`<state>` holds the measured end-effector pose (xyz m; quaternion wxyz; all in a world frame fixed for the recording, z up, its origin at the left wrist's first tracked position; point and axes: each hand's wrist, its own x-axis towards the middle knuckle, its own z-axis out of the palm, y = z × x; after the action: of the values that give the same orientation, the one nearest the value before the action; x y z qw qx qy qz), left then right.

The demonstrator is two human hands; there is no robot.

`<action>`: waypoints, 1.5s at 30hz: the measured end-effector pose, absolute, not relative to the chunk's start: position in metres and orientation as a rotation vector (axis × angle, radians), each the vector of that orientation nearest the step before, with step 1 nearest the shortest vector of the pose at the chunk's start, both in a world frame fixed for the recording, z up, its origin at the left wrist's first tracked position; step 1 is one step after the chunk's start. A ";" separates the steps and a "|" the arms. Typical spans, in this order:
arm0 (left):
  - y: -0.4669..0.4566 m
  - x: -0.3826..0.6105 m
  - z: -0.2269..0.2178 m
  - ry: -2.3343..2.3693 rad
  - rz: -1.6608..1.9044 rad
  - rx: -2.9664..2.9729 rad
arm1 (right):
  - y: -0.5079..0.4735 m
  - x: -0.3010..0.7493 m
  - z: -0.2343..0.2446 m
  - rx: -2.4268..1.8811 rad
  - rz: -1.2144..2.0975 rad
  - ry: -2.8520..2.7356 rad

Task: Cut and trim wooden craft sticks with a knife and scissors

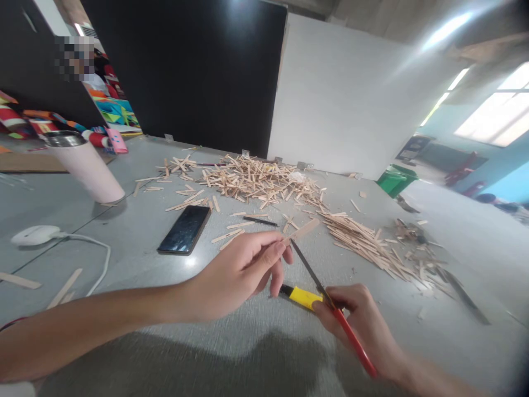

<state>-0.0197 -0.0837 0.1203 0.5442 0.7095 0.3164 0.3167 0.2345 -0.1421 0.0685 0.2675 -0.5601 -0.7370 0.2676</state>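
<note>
My left hand [252, 262] pinches a flat wooden craft stick [309, 227] between thumb and fingers, above the table. My right hand [363, 325] is closed around a slim tool with a red handle [355, 343] and a narrow dark blade [308, 267]. The blade's tip is close to the stick, by my left fingertips; whether they touch, I cannot tell. A yellow object with a black end [305, 298] lies beside my right fingers, partly hidden by them. A thin black rod [260, 221] rests on the table beyond my left hand.
A large heap of craft sticks [256, 179] spreads across the grey table [136, 259], with a bundle [367, 240] to its right. A phone [184, 230], a pink tumbler [88, 168] and a white charger [36, 235] are left. Panels stand behind; a long blade [465, 295] lies right.
</note>
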 end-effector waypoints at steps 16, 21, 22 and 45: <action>-0.078 -0.026 0.120 0.945 0.858 2.004 | -0.167 0.245 0.073 -1.479 1.278 -1.516; -0.079 -0.026 0.121 0.904 0.814 1.887 | -0.168 0.248 0.075 -1.519 1.039 -1.650; -0.080 -0.026 0.122 0.897 0.817 1.876 | -0.165 0.248 0.076 -1.510 0.931 -1.731; -0.083 -0.025 0.122 0.733 0.734 1.679 | -0.145 0.237 0.070 -1.478 0.595 -2.024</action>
<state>-0.0252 -0.0830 0.1224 0.5513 0.7099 0.3097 0.3101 0.2374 -0.1450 0.0704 0.2793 -0.5510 -0.7545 0.2217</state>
